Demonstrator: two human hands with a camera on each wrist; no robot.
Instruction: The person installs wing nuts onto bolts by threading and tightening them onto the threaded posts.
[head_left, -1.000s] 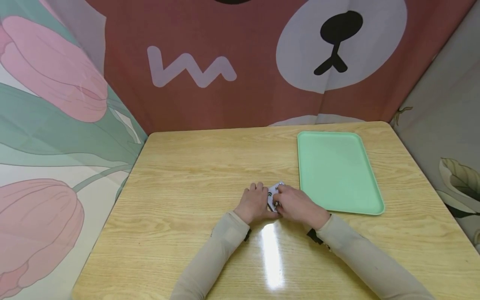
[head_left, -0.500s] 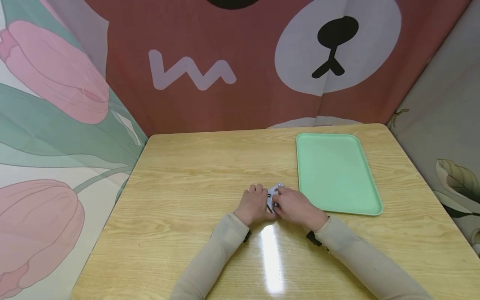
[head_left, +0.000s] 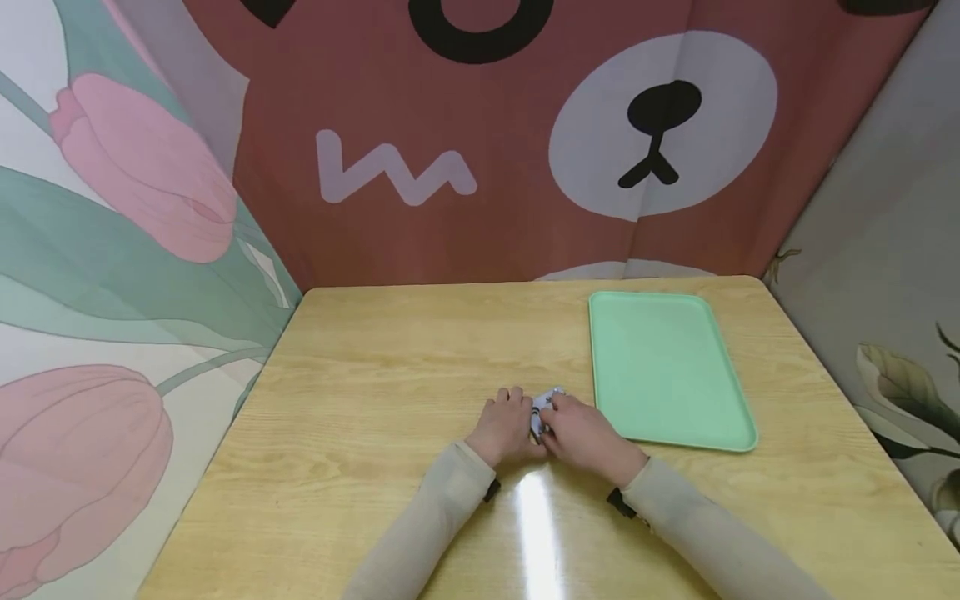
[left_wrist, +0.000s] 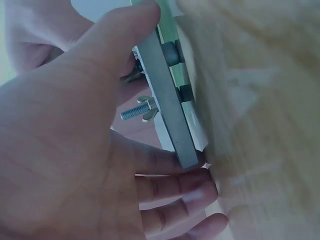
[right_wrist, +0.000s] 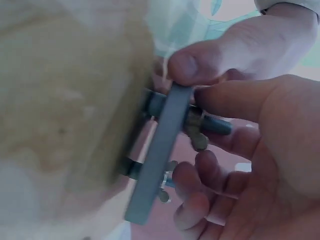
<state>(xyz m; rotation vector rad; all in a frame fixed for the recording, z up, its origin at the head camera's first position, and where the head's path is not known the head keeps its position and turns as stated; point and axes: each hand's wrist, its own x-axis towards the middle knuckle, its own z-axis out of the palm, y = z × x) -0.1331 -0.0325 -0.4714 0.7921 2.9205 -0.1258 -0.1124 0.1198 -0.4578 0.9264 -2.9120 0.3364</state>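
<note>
A flat metal plate [head_left: 540, 408] with bolts through it stands over the table between both hands. My left hand [head_left: 506, 427] grips the plate by its edges, the thumb at one end and the fingers along the other, as the left wrist view shows. One wing nut [left_wrist: 148, 110] sits on a threaded bolt [left_wrist: 134, 111], with no finger on it. My right hand [head_left: 588, 437] has its thumb and curled fingers at the other wing nut [right_wrist: 197, 136], partly covered by them. Round bolt heads [left_wrist: 171, 53] project from the plate's underside, close to the table.
A light green tray [head_left: 667, 367] lies on the wooden table [head_left: 390, 367], just right of and beyond my right hand. Patterned cloth [head_left: 420, 242] hangs behind the table and at both sides.
The head view has tilted upward, so the table and hands appear lower. Both hands stay at the plate, with only slight movement of the right fingers.
</note>
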